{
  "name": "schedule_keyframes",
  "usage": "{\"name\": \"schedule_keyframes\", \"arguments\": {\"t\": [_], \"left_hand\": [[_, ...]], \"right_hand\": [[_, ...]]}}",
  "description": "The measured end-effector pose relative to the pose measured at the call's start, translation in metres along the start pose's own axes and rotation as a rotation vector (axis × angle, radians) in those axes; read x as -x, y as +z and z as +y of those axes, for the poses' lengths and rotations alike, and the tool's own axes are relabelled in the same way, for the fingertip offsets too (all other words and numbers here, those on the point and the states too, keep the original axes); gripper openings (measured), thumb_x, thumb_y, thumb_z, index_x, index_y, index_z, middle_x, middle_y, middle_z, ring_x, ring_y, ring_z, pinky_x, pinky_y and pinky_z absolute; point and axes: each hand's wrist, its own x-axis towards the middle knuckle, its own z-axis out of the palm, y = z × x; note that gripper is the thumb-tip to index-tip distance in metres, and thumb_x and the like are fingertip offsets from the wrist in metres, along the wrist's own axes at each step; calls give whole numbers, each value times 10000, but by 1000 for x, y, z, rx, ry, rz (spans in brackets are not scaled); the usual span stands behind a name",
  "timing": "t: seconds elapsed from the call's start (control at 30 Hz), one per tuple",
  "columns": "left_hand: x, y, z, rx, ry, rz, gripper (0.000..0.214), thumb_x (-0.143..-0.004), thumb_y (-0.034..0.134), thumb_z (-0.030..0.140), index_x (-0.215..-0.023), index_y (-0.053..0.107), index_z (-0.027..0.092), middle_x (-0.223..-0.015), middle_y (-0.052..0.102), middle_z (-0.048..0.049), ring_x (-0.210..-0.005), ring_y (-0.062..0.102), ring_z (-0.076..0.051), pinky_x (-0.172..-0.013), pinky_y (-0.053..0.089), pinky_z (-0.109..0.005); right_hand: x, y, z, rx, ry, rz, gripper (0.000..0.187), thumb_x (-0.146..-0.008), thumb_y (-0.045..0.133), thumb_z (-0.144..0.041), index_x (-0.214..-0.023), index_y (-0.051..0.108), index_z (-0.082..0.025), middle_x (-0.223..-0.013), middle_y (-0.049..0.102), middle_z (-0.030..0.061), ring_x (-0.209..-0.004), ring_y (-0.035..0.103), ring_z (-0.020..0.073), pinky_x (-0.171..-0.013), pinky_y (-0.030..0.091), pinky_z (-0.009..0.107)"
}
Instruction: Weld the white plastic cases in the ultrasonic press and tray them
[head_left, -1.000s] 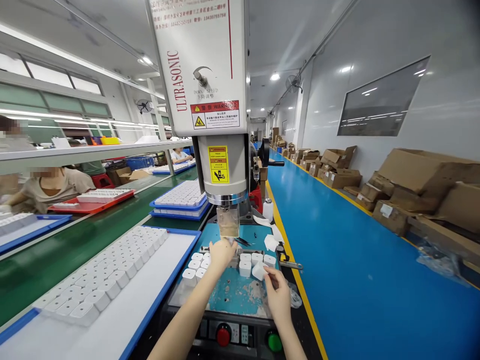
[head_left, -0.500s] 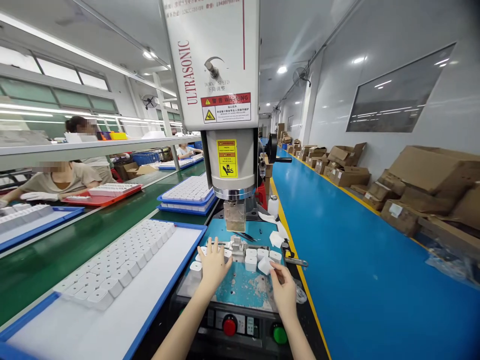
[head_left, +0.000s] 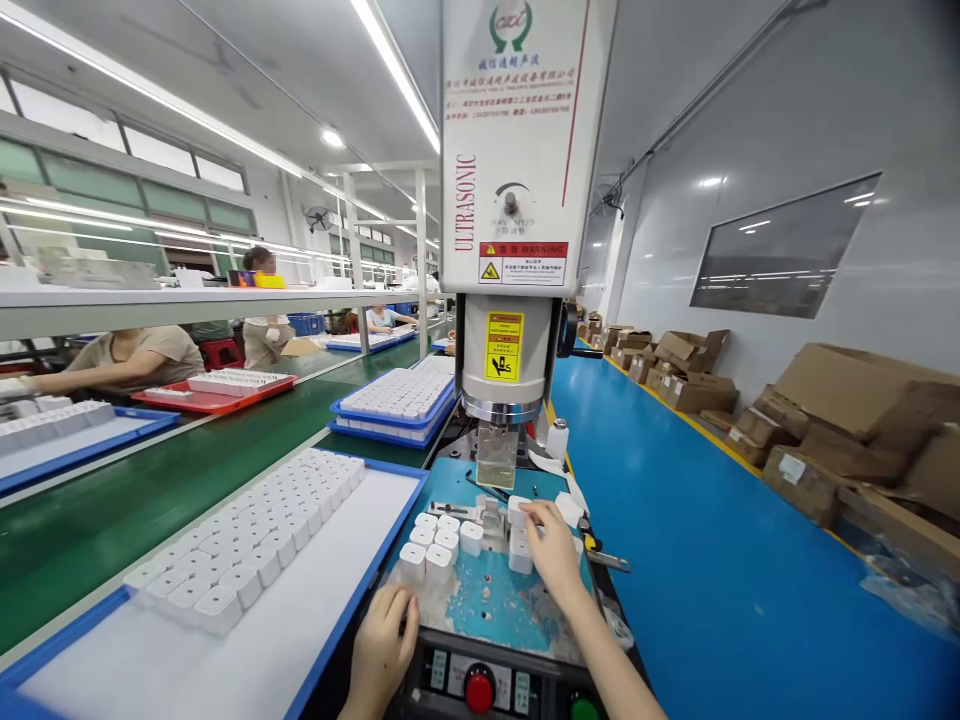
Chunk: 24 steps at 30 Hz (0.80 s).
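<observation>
White block point(head_left: 517, 511) just right of metal fixture point(head_left: 491, 518); I have right hand point(head_left: 555, 550) clamped on it by fingertips; my left hand point(head_left: 384, 640) curls in front and left of fixture; whether its fingertips meet, I cannot tell; cluster of similar blocks point(head_left: 439, 562) stands left of fixture on teal plate point(head_left: 517, 612); blue-rimmed tray point(head_left: 330, 565) lies farther left.

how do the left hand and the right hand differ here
The left hand shows nothing in its grip; the right hand has fingertips on a white block. The left hand is near the front edge of the blue plate; the right hand reaches over it. Both are bare.
</observation>
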Motion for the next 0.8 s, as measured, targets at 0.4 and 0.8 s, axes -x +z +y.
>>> {"name": "schedule_keyframes", "arguments": {"t": [0.4,0.8], "left_hand": [[18,8,-9,61,12,49,161,-868,472,162,-945,607,202,-942,663,-70,-923,639,-182,-809,530,-274],[15,5,-4,60,-7,42,177,-873,446,147,-904,613,197,-899,664,-64,-890,639,-171,-797,531,-279]], "right_hand": [[-34,61,13,131,14,-218,285,-840,387,-214,-939,655,-217,-990,635,77,-721,630,188,-608,477,283],[-38,63,10,251,15,-265,187,-770,449,-133,-790,624,-196,-952,608,76,-895,597,208,-745,443,280]]}}
